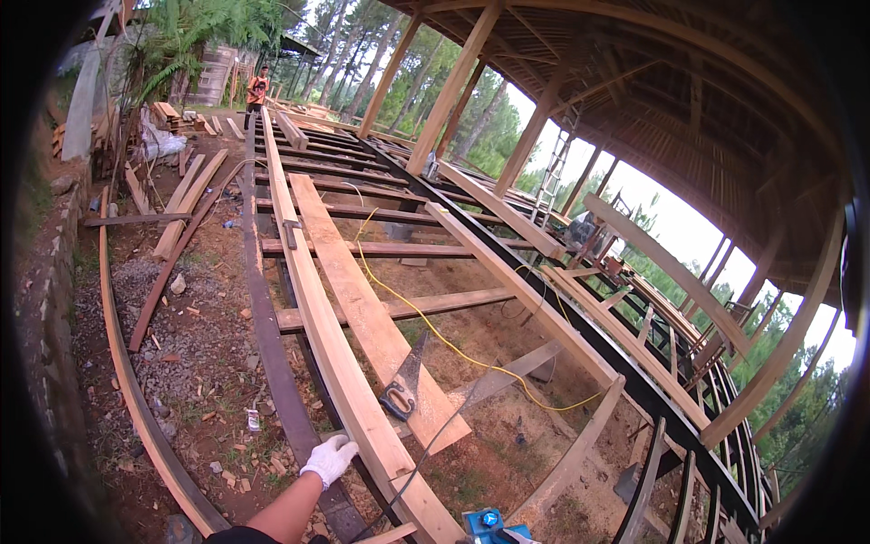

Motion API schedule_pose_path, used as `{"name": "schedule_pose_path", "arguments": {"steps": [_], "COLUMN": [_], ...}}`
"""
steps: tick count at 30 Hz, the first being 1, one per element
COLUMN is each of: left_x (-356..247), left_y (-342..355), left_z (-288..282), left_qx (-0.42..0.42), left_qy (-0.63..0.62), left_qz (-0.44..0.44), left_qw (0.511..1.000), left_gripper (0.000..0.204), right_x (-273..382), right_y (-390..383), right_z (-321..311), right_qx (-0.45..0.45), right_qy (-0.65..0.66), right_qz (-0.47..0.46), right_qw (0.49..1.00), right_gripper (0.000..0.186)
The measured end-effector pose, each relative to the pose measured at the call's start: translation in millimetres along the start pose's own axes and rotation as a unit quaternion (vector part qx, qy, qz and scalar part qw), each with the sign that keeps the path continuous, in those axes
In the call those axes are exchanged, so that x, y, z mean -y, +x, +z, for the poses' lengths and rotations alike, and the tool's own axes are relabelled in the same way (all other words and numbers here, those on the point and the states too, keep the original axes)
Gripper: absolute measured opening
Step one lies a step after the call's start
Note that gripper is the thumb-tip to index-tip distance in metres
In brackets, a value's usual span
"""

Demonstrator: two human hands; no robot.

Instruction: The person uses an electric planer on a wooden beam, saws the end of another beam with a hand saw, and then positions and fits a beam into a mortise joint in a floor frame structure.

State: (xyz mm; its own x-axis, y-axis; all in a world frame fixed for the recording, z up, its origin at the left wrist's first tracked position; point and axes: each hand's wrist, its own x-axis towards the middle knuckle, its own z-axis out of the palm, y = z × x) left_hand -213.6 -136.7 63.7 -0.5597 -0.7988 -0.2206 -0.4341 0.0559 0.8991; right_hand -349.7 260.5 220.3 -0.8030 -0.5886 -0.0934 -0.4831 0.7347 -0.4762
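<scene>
Stretching away up-left, long pale beam (352, 385); left grip (329, 461) at edge; closure unclear

The gloved left hand (330, 459) rests against a long beam (343, 372) beside a plank (359, 313) (a handsaw (408, 375) lies on it).

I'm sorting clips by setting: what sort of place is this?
Probably an outdoor building site: exposed floor joists, a handsaw lying on a plank, and a roof on posts.
</scene>
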Motion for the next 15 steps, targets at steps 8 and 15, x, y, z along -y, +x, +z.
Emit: {"name": "schedule_pose_path", "arguments": {"steps": [8,15], "left_x": [46,75], "left_y": [-177,-272], "left_z": [-6,-49], "left_qx": [0.177,0.155], "left_qy": [0.247,0.347], "left_qz": [-0.037,-0.071], "left_qw": [0.952,0.922], "left_gripper": [0.06,0.074], "right_x": [-30,-29], "right_y": [7,2], "right_z": [18,15], "right_qx": [-0.002,-0.014], "right_qy": [-0.057,-0.039], "right_qz": [-0.057,-0.097], "right_qw": [0.997,0.994], "right_gripper": [0.054,0.05]}}
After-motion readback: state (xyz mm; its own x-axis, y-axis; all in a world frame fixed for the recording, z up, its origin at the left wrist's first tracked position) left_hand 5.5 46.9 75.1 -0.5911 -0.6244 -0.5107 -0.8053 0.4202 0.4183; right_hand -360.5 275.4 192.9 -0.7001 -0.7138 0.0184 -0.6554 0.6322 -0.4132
